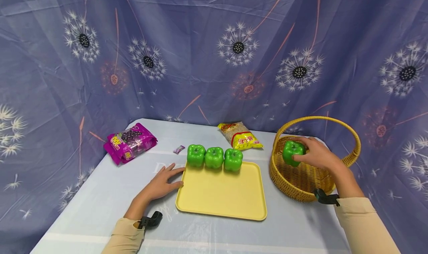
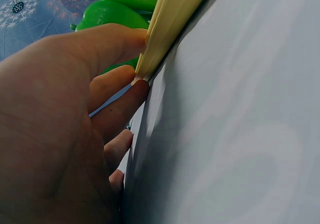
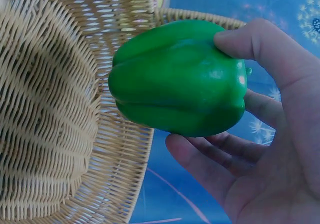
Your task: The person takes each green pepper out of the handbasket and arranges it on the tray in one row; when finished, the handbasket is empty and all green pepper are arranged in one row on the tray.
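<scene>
My right hand [image 1: 315, 152] grips a green bell pepper [image 3: 180, 79] between thumb and fingers, over the opening of the wicker basket [image 1: 282, 176]. Three more green bell peppers [image 1: 214, 157] stand in a row along the back edge of the yellow tray [image 1: 222, 194]. At the tray's left side rests my left hand [image 1: 161, 183], its fingers spread and fairly straight. In the left wrist view, the thumb [image 2: 122, 42] and fingertips touch the tray's rim, with green peppers partly hidden behind the hand.
A purple snack bag [image 1: 131, 142] lies at the table's left, with a small purple wrapped piece [image 1: 179, 149] nearby. Behind the peppers is a yellow-and-clear food packet [image 1: 240, 135]. The basket's tall handle [image 1: 321, 118] arches above the right hand. A patterned curtain [image 1: 187, 53] hangs behind the table.
</scene>
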{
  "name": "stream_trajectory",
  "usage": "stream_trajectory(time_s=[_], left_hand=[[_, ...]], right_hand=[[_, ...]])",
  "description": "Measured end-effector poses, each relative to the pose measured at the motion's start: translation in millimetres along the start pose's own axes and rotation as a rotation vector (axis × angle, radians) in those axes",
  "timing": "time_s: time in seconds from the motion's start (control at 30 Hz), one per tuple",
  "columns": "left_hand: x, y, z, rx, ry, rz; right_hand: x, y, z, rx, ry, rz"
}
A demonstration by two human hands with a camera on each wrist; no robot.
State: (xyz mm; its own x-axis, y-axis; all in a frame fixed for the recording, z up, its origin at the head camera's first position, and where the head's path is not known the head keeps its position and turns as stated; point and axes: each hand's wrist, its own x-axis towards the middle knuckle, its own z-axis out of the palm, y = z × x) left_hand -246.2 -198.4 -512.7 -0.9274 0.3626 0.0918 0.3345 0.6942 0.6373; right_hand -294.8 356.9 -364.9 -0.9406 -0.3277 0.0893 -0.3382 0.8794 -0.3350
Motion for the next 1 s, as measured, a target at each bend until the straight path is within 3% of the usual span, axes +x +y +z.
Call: stream_trajectory(time_s=[0.67, 1.0], left_hand=[[2.2, -1.6, 1.3, 0.007, 0.0, -0.01], [2.7, -0.6, 2.6, -0.003, 0.002, -0.005]], right_hand=[[-6.3, -30.6, -0.7, 0.198, -0.082, -0.117], [2.0, -40.5, 2.6, 0.24, -0.063, -0.152]])
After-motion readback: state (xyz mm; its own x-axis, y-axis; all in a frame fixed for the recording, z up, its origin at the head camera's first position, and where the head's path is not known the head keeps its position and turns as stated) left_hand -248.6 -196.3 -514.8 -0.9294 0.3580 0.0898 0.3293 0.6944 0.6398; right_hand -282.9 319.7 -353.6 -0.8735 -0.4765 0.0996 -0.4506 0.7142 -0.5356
